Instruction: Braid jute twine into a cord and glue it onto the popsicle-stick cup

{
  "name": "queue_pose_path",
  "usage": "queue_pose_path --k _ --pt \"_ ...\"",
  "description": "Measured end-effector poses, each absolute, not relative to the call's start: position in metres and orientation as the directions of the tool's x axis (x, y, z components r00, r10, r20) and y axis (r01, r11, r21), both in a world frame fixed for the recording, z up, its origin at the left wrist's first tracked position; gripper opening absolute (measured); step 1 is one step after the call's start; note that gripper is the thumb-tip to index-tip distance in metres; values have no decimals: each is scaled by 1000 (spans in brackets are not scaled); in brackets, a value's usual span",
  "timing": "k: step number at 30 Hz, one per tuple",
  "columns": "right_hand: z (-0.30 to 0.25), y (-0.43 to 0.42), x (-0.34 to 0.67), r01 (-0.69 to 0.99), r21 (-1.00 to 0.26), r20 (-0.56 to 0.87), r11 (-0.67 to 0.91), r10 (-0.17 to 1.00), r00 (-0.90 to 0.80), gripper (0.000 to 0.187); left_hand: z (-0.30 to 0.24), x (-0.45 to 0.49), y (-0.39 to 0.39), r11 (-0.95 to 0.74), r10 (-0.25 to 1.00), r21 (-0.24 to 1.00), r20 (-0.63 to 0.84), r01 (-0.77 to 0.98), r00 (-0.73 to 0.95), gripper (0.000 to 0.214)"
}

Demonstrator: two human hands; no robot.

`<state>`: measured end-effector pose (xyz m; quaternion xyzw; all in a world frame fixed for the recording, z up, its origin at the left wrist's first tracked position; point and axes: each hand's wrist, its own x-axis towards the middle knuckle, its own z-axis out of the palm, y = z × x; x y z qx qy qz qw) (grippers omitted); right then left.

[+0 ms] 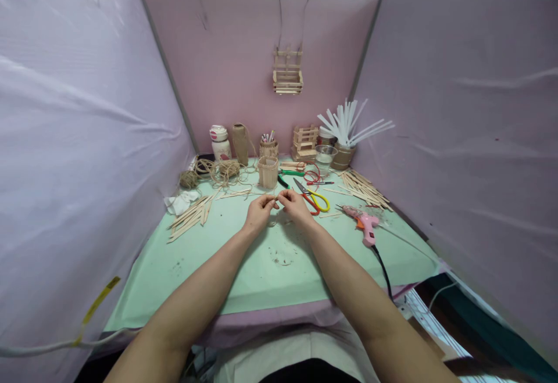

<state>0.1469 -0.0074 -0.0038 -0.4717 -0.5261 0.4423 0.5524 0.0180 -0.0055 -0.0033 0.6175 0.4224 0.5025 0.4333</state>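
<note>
The work area is a booth with a lilac sheet (78, 156) on the left, a purple wall (453, 110) on the right and a pink rear panel (235, 40). A pale green cloth (270, 284) covers the table; small dark crumbs lie on it between the forearms. Sticks lie in a left pile (190, 217) and a right pile (364, 188), both well apart from the hands. A pink glue gun (368, 226) lies to the right, nozzle toward the left. A stick box (268, 172) stands upright beyond the hands, near but apart. Scissors (308, 193) with red and yellow handles lie just beside the right hand (294, 204), blades directed away from the person.

The left hand (260, 211) and right hand meet above the cloth, thumbs and fingers pressed together in a pinch. A thin tan piece (275, 199) sits between the two sets of fingertips, apparently gripped by both; neither hand is clearly nearer. Its long axis seems to run crosswise, from hand to hand, but fingers hide most of it.
</note>
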Motion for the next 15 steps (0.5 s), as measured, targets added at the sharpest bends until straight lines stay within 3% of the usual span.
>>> queue_pose_path --k 7,15 --pt "-1 -9 147 -217 -976 9 9 1000 5 31 -3 19 -6 -289 952 946 267 145 153 20" --pt "-9 -4 150 -352 -936 9 -14 998 -63 34 2 19 -11 -342 930 907 288 245 230 19"
